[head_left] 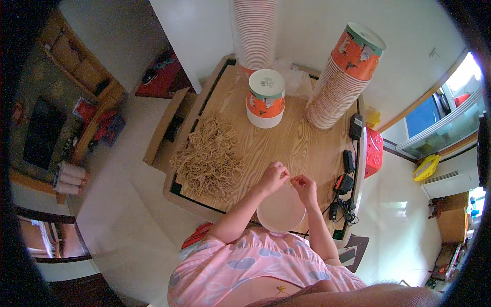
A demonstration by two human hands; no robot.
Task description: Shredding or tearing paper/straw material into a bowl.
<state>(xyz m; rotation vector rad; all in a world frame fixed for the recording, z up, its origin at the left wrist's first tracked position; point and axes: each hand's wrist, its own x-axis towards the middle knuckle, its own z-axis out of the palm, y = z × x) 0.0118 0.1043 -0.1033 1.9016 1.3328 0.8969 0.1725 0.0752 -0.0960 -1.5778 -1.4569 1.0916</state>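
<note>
Over a white paper tub at the table's near edge, my left hand and my right hand meet with fingertips almost touching. Both are closed in a pinch. A tiny brownish bit shows between them, too small to name. The tub's open mouth faces up, close to my body. To the left of my hands lies a heap of tan, tangled cords. Beyond them an upturned tub with an orange and green print stands on the wooden table.
A tall, leaning stack of printed tubs rises at the back right. Another stack of nested tubs in clear plastic stands at the back. Black adapters and cables line the right edge, beside a red plastic stool.
</note>
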